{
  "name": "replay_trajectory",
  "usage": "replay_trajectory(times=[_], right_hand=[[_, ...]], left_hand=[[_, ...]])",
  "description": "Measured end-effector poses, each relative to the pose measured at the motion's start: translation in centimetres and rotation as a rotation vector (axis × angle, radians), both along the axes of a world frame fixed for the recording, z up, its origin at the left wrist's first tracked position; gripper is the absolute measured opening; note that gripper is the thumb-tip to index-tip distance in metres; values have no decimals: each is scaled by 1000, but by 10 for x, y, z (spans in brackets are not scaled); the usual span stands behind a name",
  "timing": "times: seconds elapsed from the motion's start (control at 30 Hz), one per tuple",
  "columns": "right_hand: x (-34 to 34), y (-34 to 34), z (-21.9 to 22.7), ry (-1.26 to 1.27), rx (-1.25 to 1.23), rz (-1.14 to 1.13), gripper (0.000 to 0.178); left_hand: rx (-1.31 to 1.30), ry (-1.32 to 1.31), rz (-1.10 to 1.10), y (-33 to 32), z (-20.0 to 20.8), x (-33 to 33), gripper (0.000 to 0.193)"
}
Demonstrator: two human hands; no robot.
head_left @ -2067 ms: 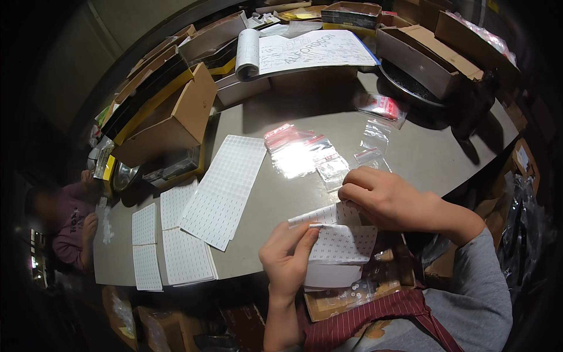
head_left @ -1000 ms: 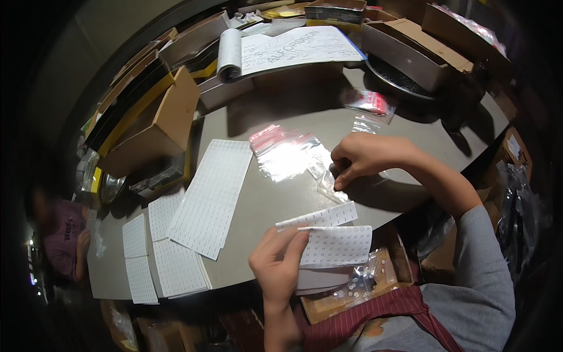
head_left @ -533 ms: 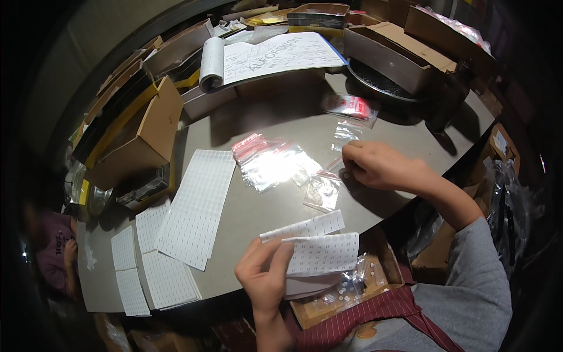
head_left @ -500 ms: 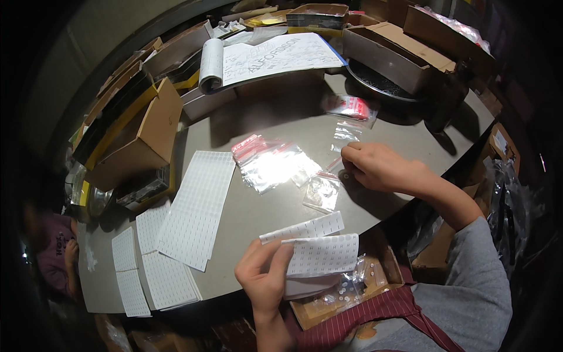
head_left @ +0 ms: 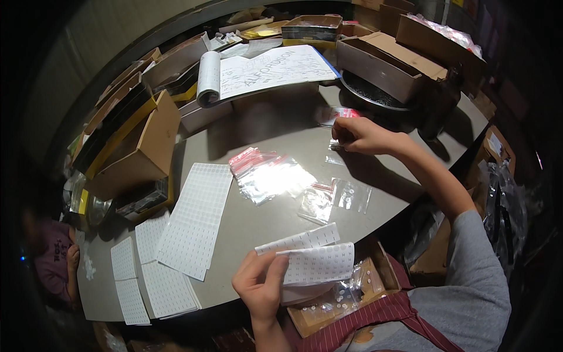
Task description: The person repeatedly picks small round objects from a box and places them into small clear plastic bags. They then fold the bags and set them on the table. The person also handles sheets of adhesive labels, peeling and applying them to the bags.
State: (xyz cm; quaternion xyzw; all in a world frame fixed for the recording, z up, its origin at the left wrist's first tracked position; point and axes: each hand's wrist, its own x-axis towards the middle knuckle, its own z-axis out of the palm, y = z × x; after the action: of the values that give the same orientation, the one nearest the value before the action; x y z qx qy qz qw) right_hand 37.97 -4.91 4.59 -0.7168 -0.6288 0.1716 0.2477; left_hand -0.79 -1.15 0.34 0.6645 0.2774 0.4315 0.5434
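Observation:
My left hand (head_left: 259, 284) pinches a folded sheet of round white stickers (head_left: 319, 264) near the table's front edge. Farther off, my right hand (head_left: 366, 135) has its fingers closed at the upper end of a small clear zip bag (head_left: 335, 159), partly hidden beneath them. Just past that hand lies a stack of red-and-clear bags (head_left: 328, 115). A clear bag with small round pieces (head_left: 352, 195) rests nearer me, beside another small bag (head_left: 316, 205). To their left spreads a pile of red-topped zip bags (head_left: 267, 176).
White sticker sheets (head_left: 196, 223) and smaller sheet stacks (head_left: 167, 287) cover the table's left side. Cardboard boxes (head_left: 141, 146) and a large pad (head_left: 270, 67) line the back. An open carton (head_left: 311, 321) with bags sits at my lap. A person (head_left: 56, 252) is at far left.
My right hand has moved away from me to the small zip bag. A clear bag with round pieces now lies where that hand was. My left hand still holds the sticker sheet.

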Motion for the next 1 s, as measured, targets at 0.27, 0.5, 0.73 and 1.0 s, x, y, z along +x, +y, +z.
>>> replay_trajectory(times=[0.27, 0.5, 0.73, 1.0], right_hand=[[-1, 0, -5, -309, -113, -126, 35], [-38, -41, 11, -161, -180, -35, 65], [-93, -67, -25, -156, 211, 402, 61], [-111, -92, -19, -94, 183, 516, 62]], left_hand=[[-64, -210, -14, -2, -11, -10, 18], [-74, -370, -1, -3, -21, -17, 18], [-59, -448, 5, -2, -27, -16, 28], [-106, -506, -51, -2, -27, -21, 31]])
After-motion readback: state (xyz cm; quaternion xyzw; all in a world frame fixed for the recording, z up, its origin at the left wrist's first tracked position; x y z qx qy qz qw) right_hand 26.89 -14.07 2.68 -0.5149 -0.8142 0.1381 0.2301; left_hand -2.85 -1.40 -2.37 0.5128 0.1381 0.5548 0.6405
